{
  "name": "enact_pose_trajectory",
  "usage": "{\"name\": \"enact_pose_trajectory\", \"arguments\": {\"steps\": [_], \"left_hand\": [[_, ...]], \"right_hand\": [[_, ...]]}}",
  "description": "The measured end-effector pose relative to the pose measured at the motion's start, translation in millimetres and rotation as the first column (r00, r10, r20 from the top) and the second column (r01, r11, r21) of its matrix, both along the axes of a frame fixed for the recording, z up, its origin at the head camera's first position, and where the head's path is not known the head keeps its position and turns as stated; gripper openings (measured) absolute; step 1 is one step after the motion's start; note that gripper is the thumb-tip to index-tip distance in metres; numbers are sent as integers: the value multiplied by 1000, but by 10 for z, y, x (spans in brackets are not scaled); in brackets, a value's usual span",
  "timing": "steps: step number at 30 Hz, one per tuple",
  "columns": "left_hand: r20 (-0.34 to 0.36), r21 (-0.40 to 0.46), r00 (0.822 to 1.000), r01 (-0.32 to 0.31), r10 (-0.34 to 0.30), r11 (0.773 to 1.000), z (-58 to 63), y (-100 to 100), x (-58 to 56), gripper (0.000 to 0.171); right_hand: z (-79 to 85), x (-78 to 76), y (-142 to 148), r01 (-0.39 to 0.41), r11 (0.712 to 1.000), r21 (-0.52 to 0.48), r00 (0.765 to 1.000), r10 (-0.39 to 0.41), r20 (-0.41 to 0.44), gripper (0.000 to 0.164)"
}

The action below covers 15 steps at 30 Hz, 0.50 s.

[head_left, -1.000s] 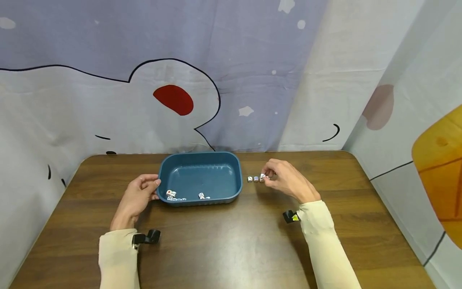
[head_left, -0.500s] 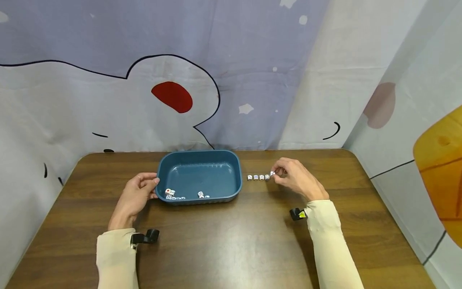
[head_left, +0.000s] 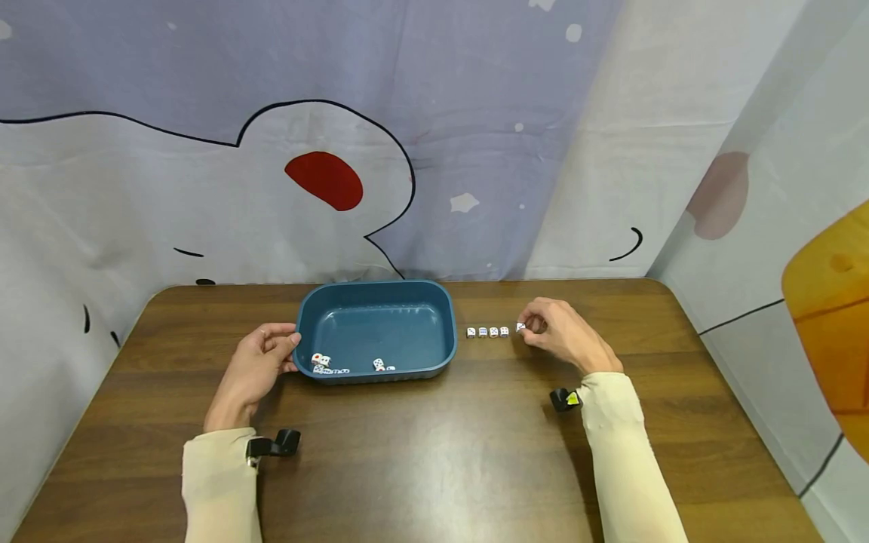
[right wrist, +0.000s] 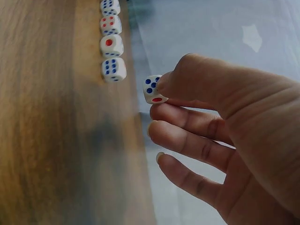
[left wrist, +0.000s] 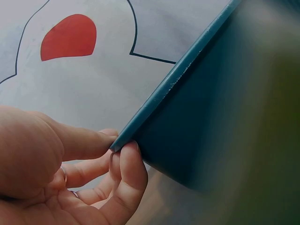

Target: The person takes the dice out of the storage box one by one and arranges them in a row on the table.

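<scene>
My left hand (head_left: 253, 369) pinches the left rim of a dark teal tray (head_left: 444, 360) between thumb and fingers; the left wrist view shows the rim (left wrist: 164, 89) caught there. Inside the tray, white dice (head_left: 322, 365) lie in a small cluster at the near left, and a few more dice (head_left: 379, 365) sit near the front middle. To the right of the tray, several dice (head_left: 493, 332) stand in a row on the table. Just past the row's right end, my right hand (head_left: 563, 332) pinches a white die (right wrist: 152, 89) with blue and red pips, apart from the row.
The brown wooden table (head_left: 434, 452) stretches toward me and to both sides. A printed curtain (head_left: 475, 136) hangs right behind its back edge, and another cloth panel (head_left: 753, 317) hangs along the right side. Black cameras are strapped to both wrists.
My right hand has shifted rightward from the row, leaving a die at its right end now uncovered, and holds a die beyond it. My left hand stays on the tray.
</scene>
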<state>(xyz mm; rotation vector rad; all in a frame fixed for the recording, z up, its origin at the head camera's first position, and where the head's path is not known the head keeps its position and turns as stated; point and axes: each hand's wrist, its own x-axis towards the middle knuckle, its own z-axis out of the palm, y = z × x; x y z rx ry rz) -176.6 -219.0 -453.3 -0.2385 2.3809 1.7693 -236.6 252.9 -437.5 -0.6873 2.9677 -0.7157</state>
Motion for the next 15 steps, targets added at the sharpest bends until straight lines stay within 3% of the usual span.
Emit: {"name": "enact_pose_trajectory", "arguments": {"steps": [15], "left_hand": [[9,-16,1000,-5,5,1000,-4,6,-1,46]], "right_hand": [[-189,-82,74,9,1000,-26,998,-7,64,9]]}}
